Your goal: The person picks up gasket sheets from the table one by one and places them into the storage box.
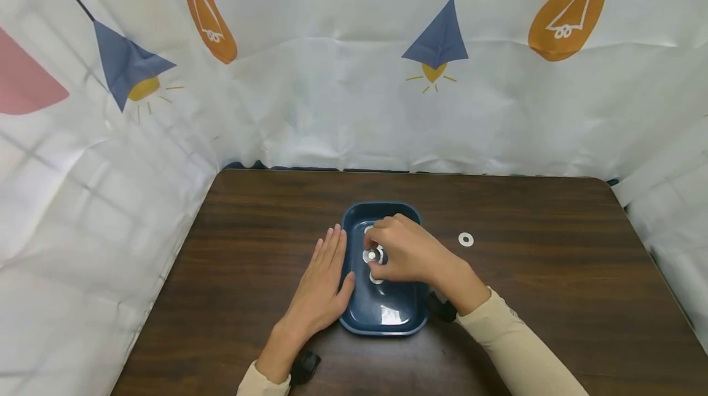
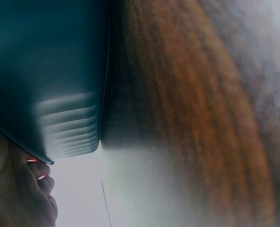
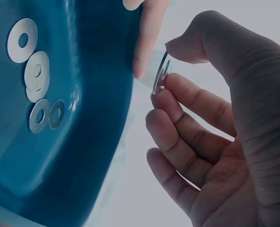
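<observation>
A blue rectangular tray [image 1: 362, 316] lies on the table. My left hand [image 1: 321, 291] rests along its left side with fingers straight, touching the rim. Above the tray, my right hand [image 1: 409, 251] pinches a flat metal washer [image 3: 159, 73] between thumb and fingertips; the right wrist view shows it nearly edge-on. Several washers [image 3: 32, 40] lie on the tray floor, two of them overlapping. From the head camera the right hand partly hides these. In the left wrist view the tray's dark outer wall [image 2: 40, 61] fills the upper left.
One more washer [image 1: 461, 243] lies on the dark wooden table [image 1: 553, 297], right of the tray. A white curtain [image 1: 332, 107] printed with lamps and bulbs hangs behind the table and along its sides.
</observation>
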The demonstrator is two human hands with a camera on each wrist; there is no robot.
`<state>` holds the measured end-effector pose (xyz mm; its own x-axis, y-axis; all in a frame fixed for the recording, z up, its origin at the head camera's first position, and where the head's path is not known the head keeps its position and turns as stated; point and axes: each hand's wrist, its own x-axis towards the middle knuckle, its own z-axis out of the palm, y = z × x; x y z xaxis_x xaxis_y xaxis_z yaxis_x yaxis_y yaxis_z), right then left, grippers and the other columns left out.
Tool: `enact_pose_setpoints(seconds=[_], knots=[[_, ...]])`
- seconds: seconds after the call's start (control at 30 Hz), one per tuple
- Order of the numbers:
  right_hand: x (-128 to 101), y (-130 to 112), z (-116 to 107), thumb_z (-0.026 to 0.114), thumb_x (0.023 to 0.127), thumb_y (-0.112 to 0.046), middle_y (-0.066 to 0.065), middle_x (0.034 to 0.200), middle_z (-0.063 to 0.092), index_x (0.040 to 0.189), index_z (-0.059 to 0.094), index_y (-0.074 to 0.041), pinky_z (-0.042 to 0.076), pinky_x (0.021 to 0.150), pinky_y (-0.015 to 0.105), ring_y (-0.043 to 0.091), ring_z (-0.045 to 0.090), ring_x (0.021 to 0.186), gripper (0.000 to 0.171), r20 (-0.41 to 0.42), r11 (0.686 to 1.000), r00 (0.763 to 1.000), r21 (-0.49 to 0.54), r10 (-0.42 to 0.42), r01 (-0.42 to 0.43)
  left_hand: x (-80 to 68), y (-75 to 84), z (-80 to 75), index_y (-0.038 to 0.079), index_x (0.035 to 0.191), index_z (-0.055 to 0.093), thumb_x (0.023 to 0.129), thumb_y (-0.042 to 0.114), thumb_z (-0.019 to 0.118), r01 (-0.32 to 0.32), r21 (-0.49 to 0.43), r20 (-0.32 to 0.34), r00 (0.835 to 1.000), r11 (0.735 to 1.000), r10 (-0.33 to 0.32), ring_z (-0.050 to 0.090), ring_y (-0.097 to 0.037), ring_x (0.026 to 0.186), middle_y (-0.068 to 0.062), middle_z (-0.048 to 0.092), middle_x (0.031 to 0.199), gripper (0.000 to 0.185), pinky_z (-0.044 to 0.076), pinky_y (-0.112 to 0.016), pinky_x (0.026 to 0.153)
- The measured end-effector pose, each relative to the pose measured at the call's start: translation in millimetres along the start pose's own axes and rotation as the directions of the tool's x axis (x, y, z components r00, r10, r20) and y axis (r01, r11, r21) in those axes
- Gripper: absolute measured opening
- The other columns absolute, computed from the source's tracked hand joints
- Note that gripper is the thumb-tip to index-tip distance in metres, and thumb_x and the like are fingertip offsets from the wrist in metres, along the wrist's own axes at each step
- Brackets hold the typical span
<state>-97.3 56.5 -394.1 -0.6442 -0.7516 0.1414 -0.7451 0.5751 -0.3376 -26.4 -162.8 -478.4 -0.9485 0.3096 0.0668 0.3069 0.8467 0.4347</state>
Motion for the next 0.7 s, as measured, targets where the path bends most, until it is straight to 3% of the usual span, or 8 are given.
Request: enact_pose_setpoints(seconds=[0.4,0.57,0.7], knots=[[12,-10,8,0.08,0.088,-0.025,-0.005,0.087,0.076,0.094,0.079,-0.017,0.055,0.08,0.033,0.009,0.064,0.077,0.01,0.015,0.998,1.0,-0.057,-0.021,0.022,-1.4,-1.9,-1.2,0.012,0.171,0.01,0.109,0.035,0.051,0.006,-0.015,0.016,1.0,1.0,-0.006,-0.002,-0.017,0.169,-0.006,0.007,0.181,0.078,0.012,-0.05,0.138],[13,-11,14,0.081,0.091,-0.033,-0.002,0.101,0.078,0.106,0.08,-0.015,0.059,0.089,0.038,0.013,0.071,0.09,0.024,0.044,0.999,0.999,-0.046,0.005,-0.002,-0.8,-2.1,-0.8,0.01,0.171,0.012,0.109,0.036,0.051,-0.009,-0.019,0.01,1.0,1.0,0.009,0.003,-0.022,0.169,-0.009,0.009,0.181,0.077,0.011,-0.049,0.138],[10,-8,14,0.079,0.095,-0.038,0.001,0.114,0.079,0.116,0.079,-0.015,0.06,0.096,0.041,0.018,0.073,0.103,0.032,0.013,0.998,1.0,-0.065,0.027,-0.026,-1.0,-2.3,-1.4,0.009,0.171,0.011,0.108,0.036,0.053,-0.01,-0.014,0.012,1.0,1.0,0.01,0.004,-0.024,0.169,-0.01,0.009,0.181,0.079,0.014,-0.052,0.137]])
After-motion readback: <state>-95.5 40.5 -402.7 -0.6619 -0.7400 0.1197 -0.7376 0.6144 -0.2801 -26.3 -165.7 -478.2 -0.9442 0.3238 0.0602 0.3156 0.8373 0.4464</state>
